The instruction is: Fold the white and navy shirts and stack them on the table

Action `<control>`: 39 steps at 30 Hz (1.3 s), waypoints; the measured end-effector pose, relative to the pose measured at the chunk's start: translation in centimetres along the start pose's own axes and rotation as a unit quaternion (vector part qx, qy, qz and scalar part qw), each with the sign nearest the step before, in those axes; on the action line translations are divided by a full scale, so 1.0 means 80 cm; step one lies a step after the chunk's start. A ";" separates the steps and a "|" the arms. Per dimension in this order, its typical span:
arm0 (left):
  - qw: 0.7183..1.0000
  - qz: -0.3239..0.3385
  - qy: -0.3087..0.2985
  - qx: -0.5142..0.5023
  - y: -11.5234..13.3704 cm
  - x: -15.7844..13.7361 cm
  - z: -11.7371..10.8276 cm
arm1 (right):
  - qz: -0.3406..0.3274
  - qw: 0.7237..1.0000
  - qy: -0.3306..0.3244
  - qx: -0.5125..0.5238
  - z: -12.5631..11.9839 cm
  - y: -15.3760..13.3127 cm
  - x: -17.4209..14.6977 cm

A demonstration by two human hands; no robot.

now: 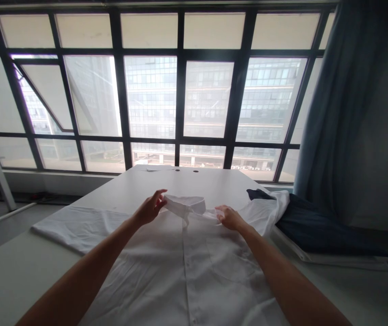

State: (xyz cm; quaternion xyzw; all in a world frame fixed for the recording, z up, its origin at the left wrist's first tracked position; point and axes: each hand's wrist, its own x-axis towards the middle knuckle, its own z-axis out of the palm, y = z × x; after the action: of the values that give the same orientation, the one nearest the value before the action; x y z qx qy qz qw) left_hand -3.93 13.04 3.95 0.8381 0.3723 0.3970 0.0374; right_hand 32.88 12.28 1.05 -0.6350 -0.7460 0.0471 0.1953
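Observation:
A white button-up shirt (167,267) lies front side up on the white table, its sleeves spread to both sides and its button strip running toward me. The collar (185,204) stands up at the far end. My left hand (150,209) pinches the collar's left edge between thumb and fingers. On the other side, my right hand (230,218) is closed on the shirt's cloth near the right shoulder, just beside the collar; its fingertips are partly hidden in the fabric. A chest pocket shows faintly on the right front.
Folded dark navy and white cloths (326,226) lie on the table's right side, touching the shirt's right sleeve. The white table (112,188) reaches toward a large window wall. A blue-grey curtain (337,113) hangs at right, and another white table (2,181) stands at far left.

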 end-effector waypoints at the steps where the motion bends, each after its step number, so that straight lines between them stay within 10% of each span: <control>1: 1.000 -0.014 -0.016 0.006 -0.010 -0.002 0.000 | 0.004 0.999 -0.028 -0.023 0.006 0.014 -0.001; 12: 0.937 -0.221 -0.222 0.152 -0.117 -0.059 -0.022 | 0.186 0.969 -0.124 -0.102 0.012 0.048 0.002; 21: 0.890 -0.264 -0.267 0.260 -0.070 -0.047 -0.010 | 0.118 0.971 -0.035 -0.204 0.004 0.008 -0.013; 25: 0.896 -0.247 -0.301 0.212 -0.055 -0.050 0.004 | 0.132 0.975 -0.116 -0.139 0.016 -0.023 -0.019; 32: 0.891 -0.265 -0.295 0.220 -0.105 -0.021 0.016 | 0.183 0.967 -0.144 -0.101 0.036 -0.013 0.033; 39: 0.932 -0.224 -0.179 0.222 -0.137 0.009 0.033 | 0.105 0.965 0.040 -0.239 0.039 -0.043 0.055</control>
State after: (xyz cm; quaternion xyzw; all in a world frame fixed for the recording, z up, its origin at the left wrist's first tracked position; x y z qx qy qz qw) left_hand -8.31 22.01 -1.35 0.7772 0.6160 0.1288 0.0041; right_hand 28.11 16.43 0.31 -0.7393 -0.6563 -0.1378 0.0616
